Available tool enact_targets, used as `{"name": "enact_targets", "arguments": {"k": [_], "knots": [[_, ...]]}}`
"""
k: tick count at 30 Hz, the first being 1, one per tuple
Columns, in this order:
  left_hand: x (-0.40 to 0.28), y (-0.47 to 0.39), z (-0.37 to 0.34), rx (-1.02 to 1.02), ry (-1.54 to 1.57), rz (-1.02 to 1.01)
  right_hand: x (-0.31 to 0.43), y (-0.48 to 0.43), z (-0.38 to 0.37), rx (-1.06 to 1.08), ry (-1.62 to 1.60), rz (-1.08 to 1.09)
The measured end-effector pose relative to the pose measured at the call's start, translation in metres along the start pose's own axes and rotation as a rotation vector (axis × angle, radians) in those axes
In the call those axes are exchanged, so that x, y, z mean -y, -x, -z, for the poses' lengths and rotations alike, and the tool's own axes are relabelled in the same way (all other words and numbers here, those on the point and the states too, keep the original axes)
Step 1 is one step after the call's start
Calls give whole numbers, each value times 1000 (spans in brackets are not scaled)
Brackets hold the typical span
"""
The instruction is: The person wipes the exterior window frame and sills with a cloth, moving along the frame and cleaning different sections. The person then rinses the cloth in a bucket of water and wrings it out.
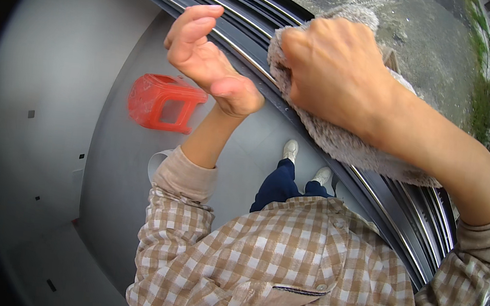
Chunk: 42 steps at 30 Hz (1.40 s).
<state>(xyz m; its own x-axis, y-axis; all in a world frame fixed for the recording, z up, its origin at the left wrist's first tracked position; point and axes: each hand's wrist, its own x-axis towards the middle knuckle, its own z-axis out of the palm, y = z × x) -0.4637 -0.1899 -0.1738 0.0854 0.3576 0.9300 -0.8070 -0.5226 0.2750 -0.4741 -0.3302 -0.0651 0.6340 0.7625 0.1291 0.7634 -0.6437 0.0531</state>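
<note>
My right hand (334,68) grips a fluffy grey cloth (340,148), bunched under the fist and hanging down along my forearm. Cloth and fist are over the dark metal track of a sliding window or door frame (243,46), which runs diagonally across the view with bright rails along it. To the left, my left hand (215,59) is raised with its palm up and fingers partly curled, holding nothing. It appears in front of the frame's inner edge; whether it touches the frame I cannot tell.
A red plastic stool (164,103) is on the grey tiled floor (242,139) at the left. Near my left cuff is part of a white round object (158,161). A pale wall (55,63) with small dark outlets rises farther left. Outside the frame lies rough ground (432,56) with plants.
</note>
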Motion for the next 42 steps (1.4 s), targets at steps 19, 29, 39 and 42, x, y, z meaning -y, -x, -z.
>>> {"name": "enact_targets", "arguments": {"k": [19, 29, 39, 42], "knots": [[-19, 42, 38, -217, 47, 674, -51, 119, 67, 395, -193, -135], [-69, 79, 34, -63, 31, 920, -56, 39, 29, -35, -88, -87], [-78, 54, -7, 115, 127, 779, -85, -140, -17, -155, -242, -221], [-65, 44, -3, 173, 89, 687, -111, -115, -2, -191, -540, -378]]}}
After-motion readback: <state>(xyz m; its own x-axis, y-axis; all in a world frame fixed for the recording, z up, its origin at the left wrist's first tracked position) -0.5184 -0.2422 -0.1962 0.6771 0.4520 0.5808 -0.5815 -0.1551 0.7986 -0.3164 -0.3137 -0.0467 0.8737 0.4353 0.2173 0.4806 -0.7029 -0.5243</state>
